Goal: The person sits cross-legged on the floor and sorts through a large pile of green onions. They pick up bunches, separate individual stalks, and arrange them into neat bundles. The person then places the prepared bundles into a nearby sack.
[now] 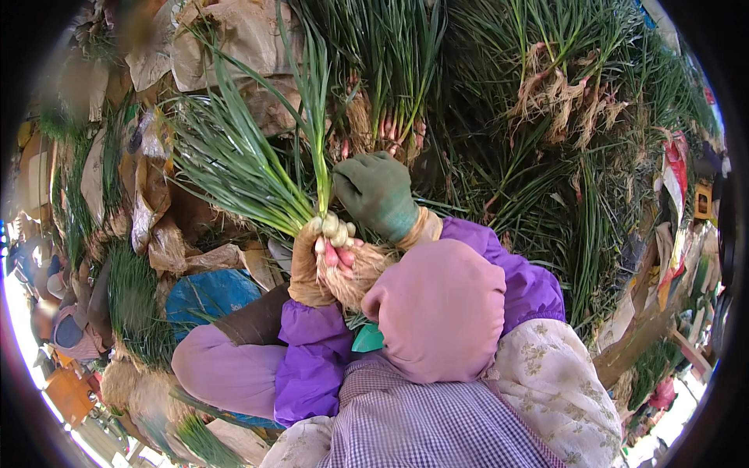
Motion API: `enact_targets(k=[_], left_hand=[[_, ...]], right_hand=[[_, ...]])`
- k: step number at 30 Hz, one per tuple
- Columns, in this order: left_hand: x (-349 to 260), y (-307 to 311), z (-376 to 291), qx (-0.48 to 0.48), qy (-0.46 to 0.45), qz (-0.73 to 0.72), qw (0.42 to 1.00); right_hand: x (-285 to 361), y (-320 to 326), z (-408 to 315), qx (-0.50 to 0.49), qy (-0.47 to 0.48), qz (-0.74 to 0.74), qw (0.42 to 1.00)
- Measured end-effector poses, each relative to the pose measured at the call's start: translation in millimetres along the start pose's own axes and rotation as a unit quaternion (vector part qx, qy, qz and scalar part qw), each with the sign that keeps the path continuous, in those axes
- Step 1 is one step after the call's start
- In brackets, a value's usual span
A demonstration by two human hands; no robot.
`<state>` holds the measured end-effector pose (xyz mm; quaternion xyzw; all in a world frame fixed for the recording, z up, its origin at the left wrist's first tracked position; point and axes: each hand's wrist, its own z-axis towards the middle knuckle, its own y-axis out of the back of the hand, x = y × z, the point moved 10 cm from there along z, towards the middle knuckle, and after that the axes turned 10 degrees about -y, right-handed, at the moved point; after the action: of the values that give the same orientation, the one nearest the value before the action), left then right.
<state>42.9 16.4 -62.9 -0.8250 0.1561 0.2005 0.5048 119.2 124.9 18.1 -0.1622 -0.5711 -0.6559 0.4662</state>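
My left hand (308, 266), in a tan glove, grips a bunch of green onions or shallots by the base of the leaves. Long green leaves (251, 169) fan up and to the left from the fist. Pink bulbs (339, 257) and a tuft of pale roots (351, 286) hang below the gloved fingers. My right hand (377, 190), in a dirty green glove, is curled just beside an upright stalk (322, 152) of the bunch. Its palm and fingertips are turned away, so I cannot tell whether it holds anything.
Rooted onion plants (386, 105) lie ahead, with another heap (562, 93) at the upper right. Loose leaves (515, 181) cover the ground. Woven sacks (234, 41) and a blue bag (210, 298) lie leftward. My pink-clad knee (439, 310) rises in front. Another person (76, 330) sits far left.
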Motion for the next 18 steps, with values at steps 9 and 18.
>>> enact_targets(k=[9,18], left_hand=[[-37.8,7.6,-34.1,0.179,-0.018,-0.061,0.982],[-99.1,15.4,16.4,0.114,-0.179,-0.055,0.976]], right_hand=[[-193.5,27.3,47.5,0.037,-0.431,0.185,0.882],[-245.5,-41.6,27.2,0.149,-0.508,-0.068,0.846]])
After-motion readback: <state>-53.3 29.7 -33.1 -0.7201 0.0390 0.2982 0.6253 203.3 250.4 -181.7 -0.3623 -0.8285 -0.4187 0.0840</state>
